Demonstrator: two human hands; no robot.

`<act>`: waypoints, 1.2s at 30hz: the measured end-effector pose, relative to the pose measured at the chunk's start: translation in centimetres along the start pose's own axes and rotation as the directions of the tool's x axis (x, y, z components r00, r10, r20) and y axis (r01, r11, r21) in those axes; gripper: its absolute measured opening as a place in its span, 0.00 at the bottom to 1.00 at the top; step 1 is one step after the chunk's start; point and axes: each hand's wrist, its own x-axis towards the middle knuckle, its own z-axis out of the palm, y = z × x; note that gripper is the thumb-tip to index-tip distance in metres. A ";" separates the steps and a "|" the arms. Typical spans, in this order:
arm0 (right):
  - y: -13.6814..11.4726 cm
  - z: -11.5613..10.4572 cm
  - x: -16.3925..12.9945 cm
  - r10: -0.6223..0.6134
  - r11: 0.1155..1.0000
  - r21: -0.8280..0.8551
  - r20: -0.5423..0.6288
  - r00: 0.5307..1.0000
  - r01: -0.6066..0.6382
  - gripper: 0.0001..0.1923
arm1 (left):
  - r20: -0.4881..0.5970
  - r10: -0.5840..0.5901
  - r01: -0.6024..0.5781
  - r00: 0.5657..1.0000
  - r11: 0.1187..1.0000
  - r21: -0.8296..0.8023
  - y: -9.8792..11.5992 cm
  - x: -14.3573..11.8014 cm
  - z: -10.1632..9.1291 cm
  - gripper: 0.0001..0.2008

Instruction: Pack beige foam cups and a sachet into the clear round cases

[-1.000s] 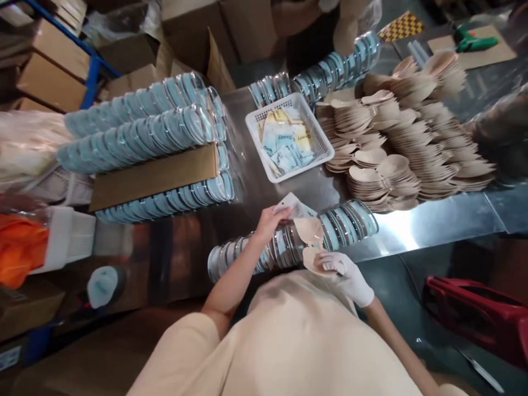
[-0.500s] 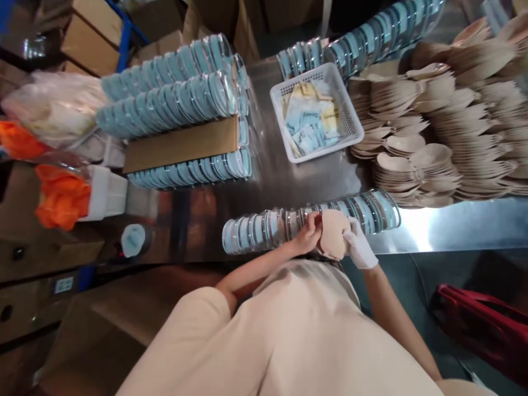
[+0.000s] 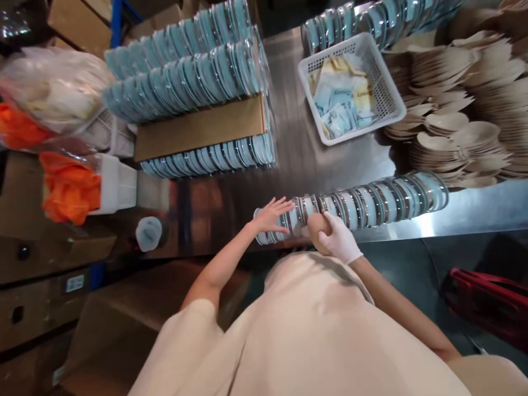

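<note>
My left hand [image 3: 273,215] is bare, its fingers spread over the left end of a row of round clear containers [image 3: 383,201] with pale blue-white insides. Whether it touches them I cannot tell. My right hand [image 3: 340,237], in a white glove, is closed on a beige rounded piece [image 3: 319,228] just in front of the row, close to my body. The glove hides part of that piece. Similar-coloured, peanut-shaped pieces are piled in stacks [image 3: 441,151] at the right.
A white basket [image 3: 319,118] of blue and yellow packets stands behind the row. Left of it, more rows of round containers [image 3: 181,77] lie beside a cardboard strip [image 3: 202,127]. A small clear cup [image 3: 149,234], orange cloth [image 3: 70,187] and white bin [image 3: 119,187] are farther left.
My left hand has let go of the beige piece, moved left and spread its fingers over the row. My right hand keeps the piece, now tilted and lower. The view has shifted.
</note>
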 end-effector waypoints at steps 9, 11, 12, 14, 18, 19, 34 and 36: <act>-0.6 3.2 -0.5 0.213 0.942 0.241 0.112 0.971 -0.235 0.40 | -0.127 0.112 -0.099 0.986 0.990 0.104 -1.4 -0.3 3.3 0.31; 0.8 2.0 -2.6 0.293 0.845 0.398 0.214 0.932 -0.357 0.43 | -0.104 0.147 -0.129 0.984 0.978 0.164 -1.1 -0.4 3.3 0.30; 1.4 1.5 -3.7 0.322 0.805 0.440 0.240 0.916 -0.399 0.44 | -0.084 0.173 -0.154 0.981 0.968 0.197 -0.9 -0.3 3.2 0.30; 2.6 1.2 -5.9 0.366 0.775 0.460 0.232 0.901 -0.433 0.44 | -0.037 0.240 -0.222 0.970 0.940 0.260 -0.4 0.0 3.0 0.30; 4.1 2.7 -8.7 0.407 0.801 0.425 0.131 0.904 -0.422 0.44 | 0.057 0.361 -0.358 0.931 0.871 0.335 0.1 0.8 2.4 0.32; 4.2 3.3 -9.0 0.408 0.798 0.436 0.114 0.906 -0.415 0.44 | 0.084 0.386 -0.390 0.919 0.856 0.339 0.0 1.0 2.2 0.31; -3.9 8.6 -6.0 0.108 0.981 -0.099 -0.442 0.891 -0.168 0.33 | 0.095 0.347 -0.360 0.933 0.908 0.217 0.5 1.0 3.2 0.21; -6.1 10.0 -3.4 0.068 0.930 -0.315 -0.356 0.932 -0.189 0.29 | 0.087 0.330 -0.340 0.940 0.929 0.146 0.1 1.2 3.4 0.22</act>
